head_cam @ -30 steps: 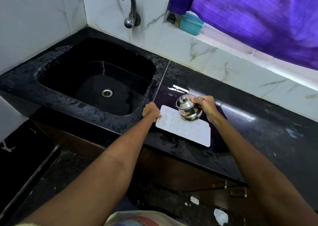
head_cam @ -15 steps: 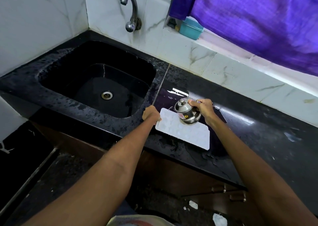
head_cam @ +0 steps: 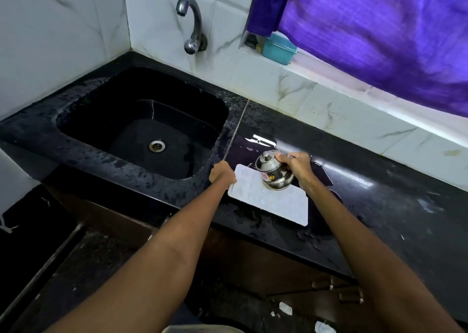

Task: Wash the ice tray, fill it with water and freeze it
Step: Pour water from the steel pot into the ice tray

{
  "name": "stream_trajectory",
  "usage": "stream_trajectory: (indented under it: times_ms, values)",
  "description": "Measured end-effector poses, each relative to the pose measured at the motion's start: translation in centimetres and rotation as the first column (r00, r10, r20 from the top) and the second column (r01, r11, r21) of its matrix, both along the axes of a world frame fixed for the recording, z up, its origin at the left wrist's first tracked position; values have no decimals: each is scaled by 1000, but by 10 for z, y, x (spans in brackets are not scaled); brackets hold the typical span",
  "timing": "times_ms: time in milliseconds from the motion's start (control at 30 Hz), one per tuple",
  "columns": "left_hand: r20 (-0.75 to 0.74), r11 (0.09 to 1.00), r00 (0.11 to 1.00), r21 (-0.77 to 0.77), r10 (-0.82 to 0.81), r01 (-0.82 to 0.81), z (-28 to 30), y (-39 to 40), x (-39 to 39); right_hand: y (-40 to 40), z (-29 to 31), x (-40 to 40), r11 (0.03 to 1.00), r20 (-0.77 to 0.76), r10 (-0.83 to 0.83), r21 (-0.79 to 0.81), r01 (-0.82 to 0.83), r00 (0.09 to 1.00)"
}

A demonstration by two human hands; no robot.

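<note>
A white ice tray (head_cam: 276, 202) lies flat on the black counter (head_cam: 379, 206), just right of the sink. My left hand (head_cam: 222, 174) grips the tray's left end. My right hand (head_cam: 296, 166) holds a small lidded steel pot (head_cam: 273, 171) tilted over the tray's far left part, its bottom close above the cells. Whether water is running out of the pot cannot be made out.
The black sink (head_cam: 83, 114) with a steel drain (head_cam: 157, 145) is at left, a wall tap (head_cam: 192, 23) above it. A teal box (head_cam: 278, 46) sits on the window ledge under a purple curtain (head_cam: 379, 28). The counter around the tray is wet.
The steel pot has tipped further and shifted slightly left over the tray. My left hand has stayed on the tray's left end.
</note>
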State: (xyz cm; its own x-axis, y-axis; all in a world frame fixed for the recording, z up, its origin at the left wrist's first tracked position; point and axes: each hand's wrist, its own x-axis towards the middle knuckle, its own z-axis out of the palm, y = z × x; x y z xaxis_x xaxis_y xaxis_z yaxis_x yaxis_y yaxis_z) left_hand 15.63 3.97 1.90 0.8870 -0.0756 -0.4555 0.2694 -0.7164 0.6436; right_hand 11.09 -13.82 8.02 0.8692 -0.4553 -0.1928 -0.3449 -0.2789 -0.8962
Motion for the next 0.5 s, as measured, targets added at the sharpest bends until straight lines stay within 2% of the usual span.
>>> stream_trajectory:
  times_ms: [267,500]
  values:
    - [13,999,1000,35,-4,4,-2,-2,0,-3,2,-3,989,44,-72,133,66,996]
    - [14,998,1000,54,-16,15,-2,-6,-1,-9,15,-10,986,91,-102,144,88,991]
